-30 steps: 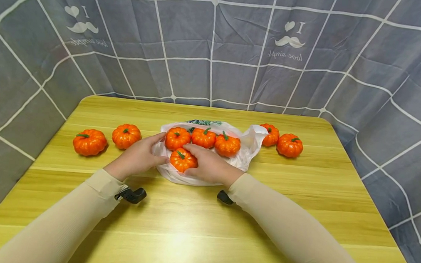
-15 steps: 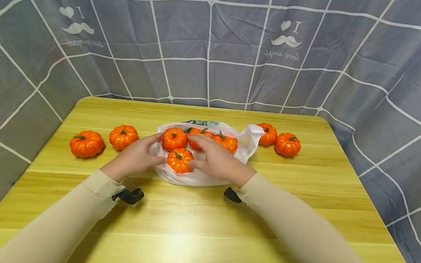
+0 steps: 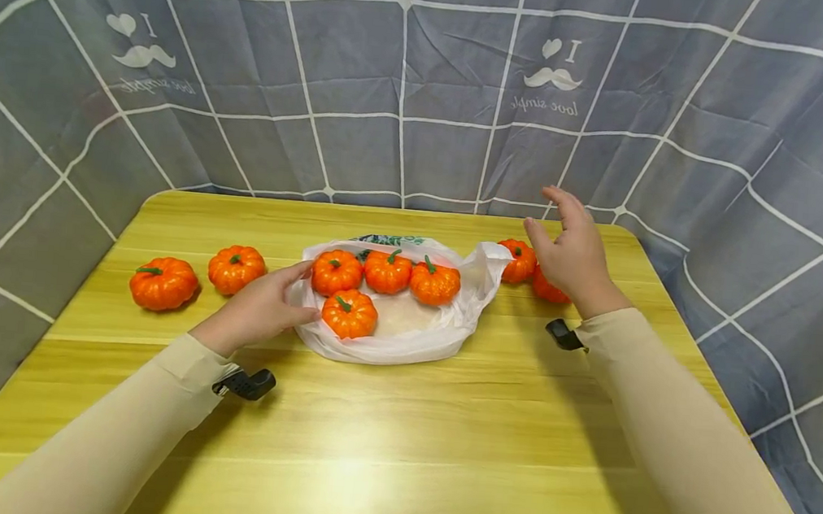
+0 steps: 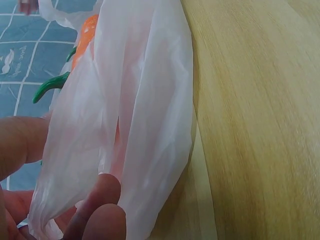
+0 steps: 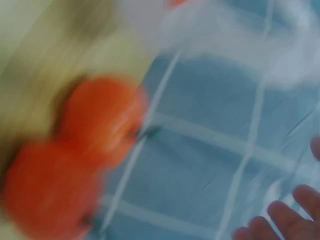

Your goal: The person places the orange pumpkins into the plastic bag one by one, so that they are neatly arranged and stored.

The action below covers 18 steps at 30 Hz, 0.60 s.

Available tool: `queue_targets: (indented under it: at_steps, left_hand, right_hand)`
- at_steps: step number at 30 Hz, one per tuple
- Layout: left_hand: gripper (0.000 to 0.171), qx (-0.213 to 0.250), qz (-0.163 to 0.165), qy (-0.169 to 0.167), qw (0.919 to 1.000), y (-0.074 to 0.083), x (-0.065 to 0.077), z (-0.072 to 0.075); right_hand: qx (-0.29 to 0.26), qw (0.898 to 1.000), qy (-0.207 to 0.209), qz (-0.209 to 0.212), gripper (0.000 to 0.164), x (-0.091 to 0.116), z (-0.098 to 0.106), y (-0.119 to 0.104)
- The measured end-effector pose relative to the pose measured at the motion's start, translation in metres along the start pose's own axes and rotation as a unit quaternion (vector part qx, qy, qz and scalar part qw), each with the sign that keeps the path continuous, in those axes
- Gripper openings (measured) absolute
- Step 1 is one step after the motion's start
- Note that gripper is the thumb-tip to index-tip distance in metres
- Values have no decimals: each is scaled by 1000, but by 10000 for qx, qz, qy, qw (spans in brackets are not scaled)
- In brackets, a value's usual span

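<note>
Four ribbed pumpkins (image 3: 350, 314) in crinkled plastic bag (image 3: 411, 345); left hand (image 3: 257, 309) around rim (image 4: 52, 192); right hand (image 3: 571, 256) unclenched

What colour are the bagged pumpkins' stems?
The stems are dark green, clearest in the left wrist view.

Head view overlooks pumpkins (image 3: 349, 314); wrist views sit closer.
</note>
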<state>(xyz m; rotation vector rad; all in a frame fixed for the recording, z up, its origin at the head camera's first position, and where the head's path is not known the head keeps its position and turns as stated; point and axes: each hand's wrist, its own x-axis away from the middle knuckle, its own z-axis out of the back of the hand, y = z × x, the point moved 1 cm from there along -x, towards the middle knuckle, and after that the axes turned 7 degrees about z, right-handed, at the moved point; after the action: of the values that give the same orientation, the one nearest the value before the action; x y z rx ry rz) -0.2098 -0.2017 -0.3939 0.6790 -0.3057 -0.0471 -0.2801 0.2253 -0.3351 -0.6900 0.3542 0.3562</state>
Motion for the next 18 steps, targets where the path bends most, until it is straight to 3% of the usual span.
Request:
queue_targets:
  at_steps: [4,8,13,18]
  left_hand:
    - [91,11,-25,-11,10000,-1,-1,0]
    - [91,23,-9,-11,10000,-1,0,0]
    - [91,11,5,-9,10000,0,2,1]
    - [90,42,16,-23,10000,0,2,0]
  right_hand:
    - [267,9926,-902,-764,79,3,9,39]
    - [293,9800,-1639,-1089,98,7,8,67]
    - [151,9672,-2145,-1355,111,11,3,91]
    - [3,9591,-2402,-1498,114,17,0,106]
